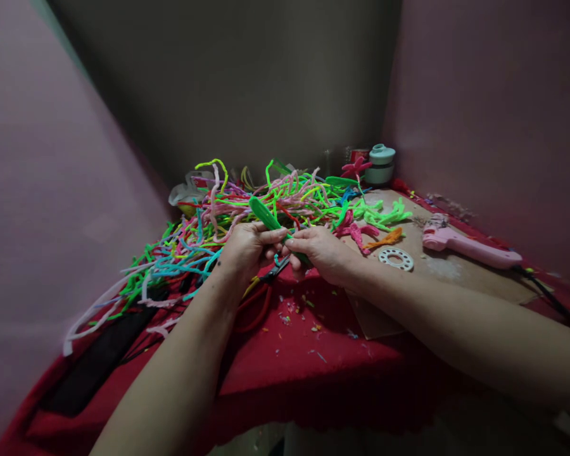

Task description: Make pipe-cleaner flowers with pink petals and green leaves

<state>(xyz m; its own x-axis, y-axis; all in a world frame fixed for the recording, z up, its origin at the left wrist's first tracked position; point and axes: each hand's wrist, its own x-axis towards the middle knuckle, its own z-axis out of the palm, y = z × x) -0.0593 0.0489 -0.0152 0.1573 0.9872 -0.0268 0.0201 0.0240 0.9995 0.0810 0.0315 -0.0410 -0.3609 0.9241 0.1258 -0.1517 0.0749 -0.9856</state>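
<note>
Both hands meet above the red cloth, fingertips nearly touching. Between them runs a green pipe-cleaner leaf (265, 213), its rounded end pointing up and to the left. My left hand (254, 246) pinches it from the left side. From the right, my right hand (319, 251) pinches the same piece, and a green end shows below its fingers. Just below the hands lie scissors (276, 269), partly hidden by my left hand and forearm. A big heap of coloured pipe cleaners (228, 212) spreads behind and to the left.
A pink glue gun (472, 247) rests on a brown board (441, 272) at the right. Near it are a white perforated disc (396, 259), an orange piece (384, 239) and pink flower shapes (356, 231). A lidded teal container (380, 164) stands behind. Small scraps dot the red cloth (304, 367).
</note>
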